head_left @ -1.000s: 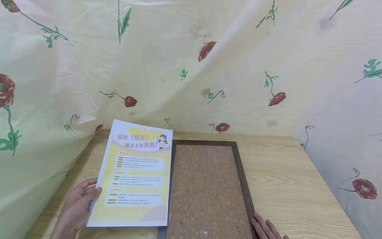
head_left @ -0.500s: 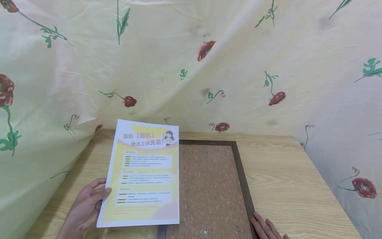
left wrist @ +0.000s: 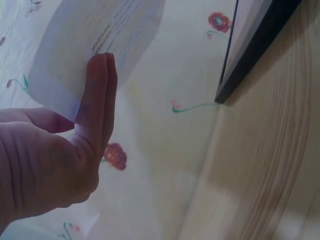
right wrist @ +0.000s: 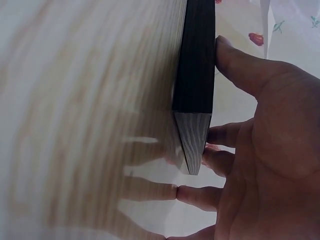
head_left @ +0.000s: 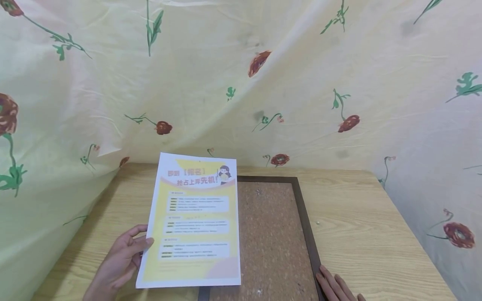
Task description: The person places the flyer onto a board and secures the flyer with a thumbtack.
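In the head view my left hand point(head_left: 120, 259) pinches a printed yellow-and-white paper flyer point(head_left: 193, 221) by its left edge, thumb on the printed face. The flyer is held up and overlaps the left part of a cork board point(head_left: 276, 238). The left wrist view shows the flyer's pale back point(left wrist: 65, 65) with straight fingers against it. My right hand point(head_left: 337, 286) rests at the lower right edge of the board's dark brown frame point(head_left: 306, 221). From the right wrist, the thumb touches one side of the frame corner point(right wrist: 195, 75) and the fingers reach past it.
The board lies on a light wooden table point(head_left: 369, 217). A small shiny object point(head_left: 318, 223) sits on the wood to the right of the frame. Behind the table hangs a pale curtain point(head_left: 301, 83) with a flower print.
My left hand has carried the flyer to the right, so it covers more of the cork board. My right hand and the board have stayed in place.
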Demonstrator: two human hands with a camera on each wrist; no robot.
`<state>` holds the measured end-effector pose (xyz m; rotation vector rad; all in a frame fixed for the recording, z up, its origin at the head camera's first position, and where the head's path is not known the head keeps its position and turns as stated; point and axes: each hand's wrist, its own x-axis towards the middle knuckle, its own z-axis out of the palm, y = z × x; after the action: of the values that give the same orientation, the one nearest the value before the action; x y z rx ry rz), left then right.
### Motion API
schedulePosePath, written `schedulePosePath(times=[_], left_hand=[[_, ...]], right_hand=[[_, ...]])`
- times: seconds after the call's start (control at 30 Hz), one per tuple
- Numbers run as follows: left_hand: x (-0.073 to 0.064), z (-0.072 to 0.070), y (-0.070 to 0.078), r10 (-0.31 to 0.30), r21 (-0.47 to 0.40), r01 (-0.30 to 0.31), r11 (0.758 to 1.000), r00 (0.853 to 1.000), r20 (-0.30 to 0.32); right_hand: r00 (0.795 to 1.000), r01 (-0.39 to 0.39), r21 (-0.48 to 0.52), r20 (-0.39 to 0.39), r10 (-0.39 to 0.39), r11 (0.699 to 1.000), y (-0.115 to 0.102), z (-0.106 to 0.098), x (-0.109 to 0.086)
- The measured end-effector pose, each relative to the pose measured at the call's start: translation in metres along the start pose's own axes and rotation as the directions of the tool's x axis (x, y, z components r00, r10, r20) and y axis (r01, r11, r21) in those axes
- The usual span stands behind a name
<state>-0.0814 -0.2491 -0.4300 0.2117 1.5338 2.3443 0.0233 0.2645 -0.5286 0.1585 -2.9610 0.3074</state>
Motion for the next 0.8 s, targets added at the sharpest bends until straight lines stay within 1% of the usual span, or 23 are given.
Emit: schedulePosePath(times=[0.13, 0.23, 0.37, 0.63, 0.8], left_hand=[[0.003, 0.006, -0.002, -0.017, 0.018, 0.017, 1.0, 1.0, 0.0], [0.006, 0.01, -0.003, -0.017, 0.013, 0.016, 1.0, 1.0, 0.016], [0.009, 0.014, -0.005, -0.016, -0.017, 0.017, 1.0, 0.999, 0.048], [0.011, 0.025, -0.009, -0.072, 0.014, 0.072, 0.997, 0.996, 0.058], [0.013, 0.03, -0.013, -0.097, 0.018, 0.096, 0.995, 0.993, 0.064]], right_hand=[[1.0, 0.012, 0.01, -0.005, -0.012, 1.0, 0.0, 0.0, 0.001], [1.0, 0.017, 0.013, -0.01, -0.017, 1.0, 0.0, 0.0, 0.001], [1.0, 0.013, 0.006, -0.012, -0.013, 1.0, 0.0, 0.0, 0.001], [0.999, 0.033, -0.005, -0.041, -0.033, 0.999, 0.001, 0.002, 0.0], [0.999, 0.022, -0.007, -0.033, -0.023, 1.0, 0.002, 0.002, 0.0]])
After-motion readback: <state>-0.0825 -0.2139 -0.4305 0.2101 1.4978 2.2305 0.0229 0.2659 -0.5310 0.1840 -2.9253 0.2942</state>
